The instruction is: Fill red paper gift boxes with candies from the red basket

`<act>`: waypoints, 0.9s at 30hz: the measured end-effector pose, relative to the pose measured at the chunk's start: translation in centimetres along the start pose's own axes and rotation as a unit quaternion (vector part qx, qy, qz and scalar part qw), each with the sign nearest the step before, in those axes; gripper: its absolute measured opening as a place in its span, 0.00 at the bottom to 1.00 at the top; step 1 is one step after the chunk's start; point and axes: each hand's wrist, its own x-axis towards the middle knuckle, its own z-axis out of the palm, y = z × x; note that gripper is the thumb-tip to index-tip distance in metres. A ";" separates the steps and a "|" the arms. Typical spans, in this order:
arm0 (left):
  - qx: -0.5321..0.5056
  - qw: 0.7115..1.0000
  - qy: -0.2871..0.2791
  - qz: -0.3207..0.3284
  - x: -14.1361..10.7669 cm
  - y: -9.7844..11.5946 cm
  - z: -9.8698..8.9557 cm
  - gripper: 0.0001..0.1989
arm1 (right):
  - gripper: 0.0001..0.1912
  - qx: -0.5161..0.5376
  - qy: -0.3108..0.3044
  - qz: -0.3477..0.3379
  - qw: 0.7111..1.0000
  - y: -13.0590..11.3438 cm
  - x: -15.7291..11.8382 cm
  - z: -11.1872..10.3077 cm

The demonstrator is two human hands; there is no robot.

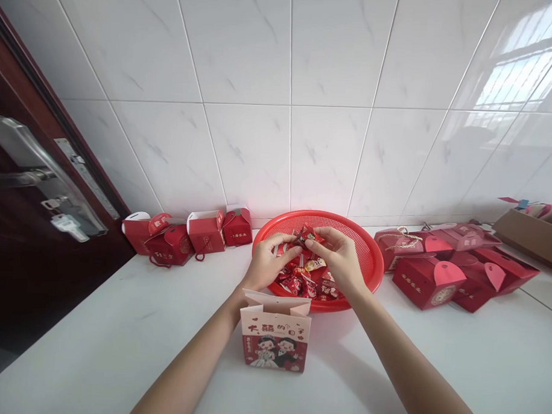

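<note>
Over a round red plastic basket (371, 258), both hands meet at a red wrapped candy (307, 234). My left hand (271, 261) pinches the candy from the left, with thumb and fingers closed on it. From the right, my right hand (340, 257) grips the same candy between thumb and fingers. Several other wrapped candies (307, 283) lie in the basket below. In front of the basket, between my forearms, a pink and red paper box (275, 343) with a cartoon couple printed on it stands upright, its top open.
Several red gift boxes (206, 230) stand along the wall at left. More red boxes (430, 280) are grouped to the right of the basket. A brown cardboard box (531, 237) sits at far right. A dark door with a metal handle (21, 177) is at left.
</note>
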 end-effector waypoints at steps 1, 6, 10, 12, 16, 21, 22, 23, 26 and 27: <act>0.002 1.000 0.000 0.001 0.0 0.0 0.0 0.15 | 0.17 -0.006 -0.002 -0.005 1.000 0.0 0.0 0.0; 0.004 1.000 0.001 0.007 -0.1 0.1 -0.1 0.14 | 0.18 0.001 -0.023 0.006 1.000 -0.2 -0.1 0.0; 0.002 1.000 0.007 0.005 -0.1 0.1 -0.1 0.14 | 0.19 0.070 0.018 0.028 0.997 -0.5 0.2 -0.3; 0.005 1.000 0.017 0.003 -0.1 0.1 -0.2 0.14 | 0.19 0.103 0.036 0.043 0.993 -0.6 0.4 -0.7; 0.003 0.999 0.032 0.006 0.0 0.0 -0.3 0.14 | 0.20 0.139 0.049 0.093 0.985 -0.5 0.9 -1.1; 0.008 0.999 0.039 0.006 0.0 -0.1 -0.3 0.13 | 0.21 0.179 0.026 0.141 0.973 0.0 1.0 -0.8; 0.011 0.999 0.043 0.004 0.0 -0.2 -0.3 0.14 | 0.21 0.179 0.022 0.139 0.974 0.1 1.0 -0.7; 0.014 0.999 0.050 0.002 0.0 -0.2 -0.3 0.15 | 0.21 0.176 0.019 0.134 0.975 0.1 1.0 -0.5; 0.023 0.997 0.070 -0.002 0.1 -0.4 -0.3 0.18 | 0.20 0.160 0.006 0.103 0.982 0.1 0.8 -0.2; 0.023 0.998 0.066 -0.007 0.1 -0.4 -0.3 0.20 | 0.20 0.153 0.005 0.094 0.984 0.0 0.7 -0.2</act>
